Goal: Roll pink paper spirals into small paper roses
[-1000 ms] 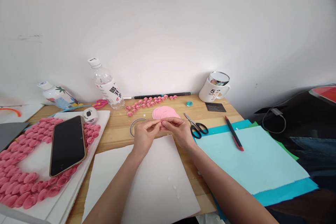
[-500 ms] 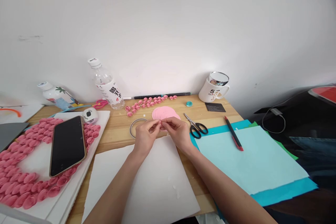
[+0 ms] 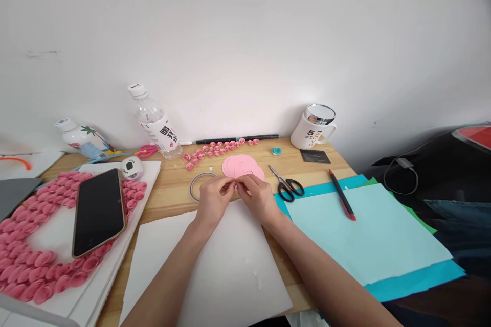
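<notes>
My left hand (image 3: 215, 196) and my right hand (image 3: 258, 194) meet at the fingertips over the top edge of a white sheet (image 3: 215, 265). Pinched between them is a small pink paper piece (image 3: 235, 187), mostly hidden by the fingers. Just behind the hands lies a stack of pink paper circles (image 3: 241, 164). A ring of grey tape (image 3: 193, 191) rests beside my left hand, partly covered by it. Black-handled scissors (image 3: 286, 185) lie to the right of my right hand. Several small rolled pink paper flowers (image 3: 217, 148) sit in rows farther back.
At left, a phone (image 3: 98, 213) lies on a board of pink paper roses (image 3: 28, 265). A bottle (image 3: 161, 127) and a mug (image 3: 313, 127) stand near the wall. Right: blue sheets (image 3: 368, 235), a pen (image 3: 342, 196), a card (image 3: 314, 156) and a teal paper roll (image 3: 276, 151).
My right hand has turned slightly and its fingers have curled lower around the pink paper piece. My left hand is nearly where it was; the objects on the table stay put.
</notes>
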{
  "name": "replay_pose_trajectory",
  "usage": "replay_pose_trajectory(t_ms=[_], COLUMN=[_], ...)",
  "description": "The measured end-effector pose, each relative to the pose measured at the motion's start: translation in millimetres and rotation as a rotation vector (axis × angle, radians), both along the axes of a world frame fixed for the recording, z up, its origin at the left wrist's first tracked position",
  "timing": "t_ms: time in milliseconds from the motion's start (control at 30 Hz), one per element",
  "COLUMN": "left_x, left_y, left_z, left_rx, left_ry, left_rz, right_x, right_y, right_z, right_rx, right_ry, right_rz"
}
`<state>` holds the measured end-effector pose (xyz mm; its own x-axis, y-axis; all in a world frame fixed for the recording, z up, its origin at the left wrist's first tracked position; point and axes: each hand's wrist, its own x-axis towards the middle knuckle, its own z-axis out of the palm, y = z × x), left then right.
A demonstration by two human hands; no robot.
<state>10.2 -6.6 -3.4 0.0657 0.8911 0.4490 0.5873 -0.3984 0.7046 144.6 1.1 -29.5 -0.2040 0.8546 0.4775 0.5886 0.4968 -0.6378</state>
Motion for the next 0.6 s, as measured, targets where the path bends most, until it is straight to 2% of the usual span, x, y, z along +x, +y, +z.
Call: replay_pose_trajectory(t_ms=[300, 500, 600], left_x=[2, 5, 6], left_y=[-1, -4, -5], left_z=[-10.1, -5.2, -2.8], left_rx=[0.061, 0.076, 0.107], left_ry=[0.017, 0.005, 0.018], left_rz=[0.029, 0.044, 0.042], right_x=[-2, -7, -9], right_y=[-4, -5, -7], right_z=[-0.8, 9.0, 16.5], right_rx=[-0.081, -0.301, -0.371], right_ry=[0.078, 0.403, 0.485], right_rz=[-0.088, -0.115, -0.147])
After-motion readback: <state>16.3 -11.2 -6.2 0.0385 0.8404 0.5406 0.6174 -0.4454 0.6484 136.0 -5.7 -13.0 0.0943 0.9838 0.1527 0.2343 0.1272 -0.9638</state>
